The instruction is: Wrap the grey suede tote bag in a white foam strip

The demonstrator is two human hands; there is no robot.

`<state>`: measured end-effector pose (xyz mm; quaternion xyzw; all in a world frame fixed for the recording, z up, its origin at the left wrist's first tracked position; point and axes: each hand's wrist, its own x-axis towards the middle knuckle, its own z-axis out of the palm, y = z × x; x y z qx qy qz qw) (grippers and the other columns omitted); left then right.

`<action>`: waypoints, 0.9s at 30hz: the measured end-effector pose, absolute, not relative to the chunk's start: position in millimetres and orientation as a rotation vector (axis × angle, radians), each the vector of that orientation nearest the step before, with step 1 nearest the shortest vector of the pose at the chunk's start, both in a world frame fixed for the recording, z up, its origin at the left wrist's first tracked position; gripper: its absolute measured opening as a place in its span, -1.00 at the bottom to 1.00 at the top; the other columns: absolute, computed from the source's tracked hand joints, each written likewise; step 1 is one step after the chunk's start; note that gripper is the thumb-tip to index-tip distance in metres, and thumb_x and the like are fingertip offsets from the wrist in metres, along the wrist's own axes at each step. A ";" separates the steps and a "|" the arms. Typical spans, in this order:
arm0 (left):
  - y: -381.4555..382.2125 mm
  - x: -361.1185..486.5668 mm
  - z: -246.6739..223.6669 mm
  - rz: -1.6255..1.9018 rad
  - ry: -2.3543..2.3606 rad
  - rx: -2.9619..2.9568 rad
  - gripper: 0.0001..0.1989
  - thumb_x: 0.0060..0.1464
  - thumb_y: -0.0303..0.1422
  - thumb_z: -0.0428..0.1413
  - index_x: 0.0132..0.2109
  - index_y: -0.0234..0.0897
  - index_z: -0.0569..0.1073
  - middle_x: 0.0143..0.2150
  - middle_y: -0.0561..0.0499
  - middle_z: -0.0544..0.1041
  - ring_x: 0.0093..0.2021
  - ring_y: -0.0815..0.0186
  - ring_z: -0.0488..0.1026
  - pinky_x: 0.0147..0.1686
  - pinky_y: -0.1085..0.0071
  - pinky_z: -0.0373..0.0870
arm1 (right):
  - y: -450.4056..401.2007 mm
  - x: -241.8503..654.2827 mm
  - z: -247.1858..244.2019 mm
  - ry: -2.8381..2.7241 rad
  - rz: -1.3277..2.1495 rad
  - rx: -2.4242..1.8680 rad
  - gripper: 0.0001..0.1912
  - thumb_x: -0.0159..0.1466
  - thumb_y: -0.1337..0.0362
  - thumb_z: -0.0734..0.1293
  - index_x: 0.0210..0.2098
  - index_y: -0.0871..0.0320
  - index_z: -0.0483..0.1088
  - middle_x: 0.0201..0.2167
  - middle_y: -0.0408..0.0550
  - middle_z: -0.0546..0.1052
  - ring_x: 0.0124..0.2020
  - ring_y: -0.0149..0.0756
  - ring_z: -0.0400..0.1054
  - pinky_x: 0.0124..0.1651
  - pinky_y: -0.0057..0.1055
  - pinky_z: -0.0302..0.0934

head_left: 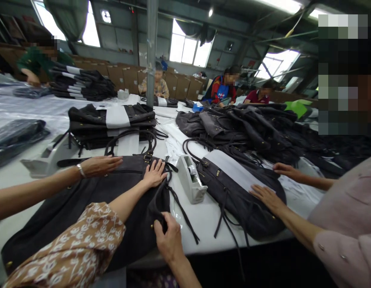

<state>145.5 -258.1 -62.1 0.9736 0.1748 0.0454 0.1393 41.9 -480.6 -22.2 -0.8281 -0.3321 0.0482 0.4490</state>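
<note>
A dark grey handbag (113, 208) lies on the table in front of me, its looped handle at the far edge. My left hand (154, 174), below a brown floral sleeve, rests flat on the bag's upper part near a buckle, fingers spread. At the bag's right edge, my right hand (170, 236) pinches its side beside a small brass stud, thumb and fingers closed. From the left, a co-worker's hand (101, 166) with a bracelet reaches over the same bag. Right of the bag stands a grey tape dispenser (191, 180) with a roll of clear tape.
To the right, another person's hands (268, 198) are at a second dark bag (242, 200) wrapped with a white paper strip (233, 166). Banded bags (83, 120) are stacked behind, with a heap of bags (239, 124) farther right. Another tape dispenser (49, 156) stands left.
</note>
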 end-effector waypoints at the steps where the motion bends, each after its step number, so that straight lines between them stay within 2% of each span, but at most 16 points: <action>1: -260.0 145.2 -58.8 0.151 0.503 2.805 -0.36 0.22 0.00 -0.25 0.35 -0.17 -0.03 0.41 -0.04 -0.18 0.38 0.00 -0.26 0.24 -0.11 -0.22 | -477.9 43.8 -13.8 -0.831 0.098 -2.121 -0.72 0.25 0.05 0.24 -0.25 0.12 0.38 -0.33 0.01 0.46 -0.23 -0.13 0.34 -0.16 -0.25 0.22; 3: -264.5 143.1 -50.3 0.211 0.517 2.786 -0.36 0.23 -0.05 -0.21 0.35 -0.22 -0.03 0.41 -0.08 -0.18 0.38 -0.01 -0.29 0.24 -0.13 -0.26 | -471.4 45.7 -1.7 -0.812 0.020 -2.268 -0.68 0.19 -0.04 0.30 -0.39 0.10 0.37 -0.38 0.02 0.43 -0.26 -0.08 0.33 -0.18 -0.21 0.20; 5: -268.7 137.0 -41.3 0.293 0.556 2.761 -0.37 0.25 -0.13 -0.21 0.36 -0.31 -0.09 0.41 -0.12 -0.24 0.38 0.00 -0.35 0.25 -0.12 -0.31 | -465.7 46.1 1.5 -0.789 -0.026 -2.333 -0.68 0.20 -0.02 0.30 -0.49 0.09 0.32 -0.43 0.01 0.42 -0.30 -0.09 0.32 -0.21 -0.21 0.19; 7: -272.5 124.7 -34.9 0.342 0.561 2.675 -0.39 0.27 -0.21 -0.28 0.36 -0.41 -0.14 0.41 -0.18 -0.27 0.39 0.06 -0.35 0.28 -0.04 -0.27 | -462.0 46.3 -2.9 -0.808 -0.039 -2.294 -0.76 0.24 0.07 0.27 -0.44 0.07 0.33 -0.44 -0.01 0.42 -0.32 -0.10 0.33 -0.24 -0.23 0.19; 10: -279.7 96.1 -34.3 0.294 0.453 2.549 -0.42 0.29 -0.19 -0.39 0.34 -0.41 -0.01 0.38 -0.16 -0.03 0.36 0.25 -0.10 0.28 0.24 -0.04 | -459.4 47.2 -16.2 -0.885 -0.089 -2.190 -0.86 0.28 0.19 0.19 -0.28 0.06 0.34 -0.40 0.00 0.44 -0.30 -0.10 0.35 -0.25 -0.23 0.18; 12: -286.6 76.5 -38.3 0.181 0.326 2.508 -0.41 0.29 -0.13 -0.43 0.32 -0.31 0.08 0.35 -0.08 0.09 0.33 0.33 0.02 0.25 0.34 0.05 | -459.5 46.8 -26.6 -0.917 -0.125 -2.167 -0.82 0.31 0.21 0.12 -0.34 0.05 0.31 -0.44 0.02 0.43 -0.33 -0.09 0.34 -0.27 -0.22 0.17; 15: -298.8 58.2 -45.2 -0.021 0.155 2.469 -0.40 0.28 -0.08 -0.47 0.35 -0.22 -0.04 0.38 -0.04 -0.04 0.37 0.27 -0.11 0.28 0.20 -0.06 | -467.1 43.9 -42.1 -0.875 -0.140 -2.149 -0.68 0.34 0.19 0.03 -0.47 0.04 0.26 -0.49 0.05 0.41 -0.40 -0.09 0.33 -0.32 -0.22 0.17; 18: -310.9 55.3 -51.6 -0.060 0.108 2.596 -0.35 0.25 0.00 -0.39 0.36 -0.21 -0.16 0.40 -0.08 -0.17 0.38 0.12 -0.25 0.28 0.02 -0.18 | -483.1 48.5 -45.1 -0.877 -0.012 -2.162 -0.59 0.36 0.14 -0.01 -0.46 0.04 0.32 -0.49 0.06 0.45 -0.44 -0.12 0.36 -0.36 -0.26 0.19; 22: -322.8 59.6 -60.3 0.069 0.140 2.766 -0.30 0.21 0.06 -0.31 0.36 -0.23 -0.13 0.39 -0.14 -0.16 0.37 0.01 -0.22 0.26 -0.09 -0.15 | -478.5 99.3 -5.5 -1.003 0.137 -2.224 -0.50 0.36 0.06 0.04 -0.59 0.05 0.35 -0.63 -0.07 0.44 -0.57 -0.25 0.33 -0.48 -0.39 0.11; 23: -324.3 60.0 -61.7 0.096 0.146 2.777 -0.29 0.21 0.06 -0.31 0.36 -0.24 -0.11 0.39 -0.14 -0.14 0.37 0.00 -0.19 0.25 -0.10 -0.13 | -465.4 121.1 10.0 -1.014 0.111 -2.286 -0.49 0.37 0.07 0.03 -0.58 0.06 0.37 -0.61 -0.07 0.46 -0.54 -0.26 0.36 -0.46 -0.40 0.12; 24: -325.1 59.9 -62.6 0.120 0.146 2.780 -0.29 0.20 0.07 -0.30 0.36 -0.23 -0.10 0.39 -0.14 -0.13 0.37 0.00 -0.17 0.25 -0.10 -0.11 | -446.8 145.6 25.2 -1.019 0.033 -2.382 -0.54 0.37 0.10 0.03 -0.49 0.07 0.41 -0.53 -0.05 0.50 -0.46 -0.24 0.39 -0.39 -0.41 0.14; 27: -323.8 58.6 -64.0 0.188 0.131 2.773 -0.28 0.19 0.08 -0.29 0.36 -0.20 -0.13 0.38 -0.13 -0.11 0.36 0.01 -0.12 0.24 -0.09 -0.03 | -369.7 224.1 56.1 -0.941 -0.139 -2.768 -0.66 0.34 0.20 0.08 -0.10 0.18 0.41 -0.25 0.11 0.53 -0.19 -0.15 0.42 -0.20 -0.37 0.19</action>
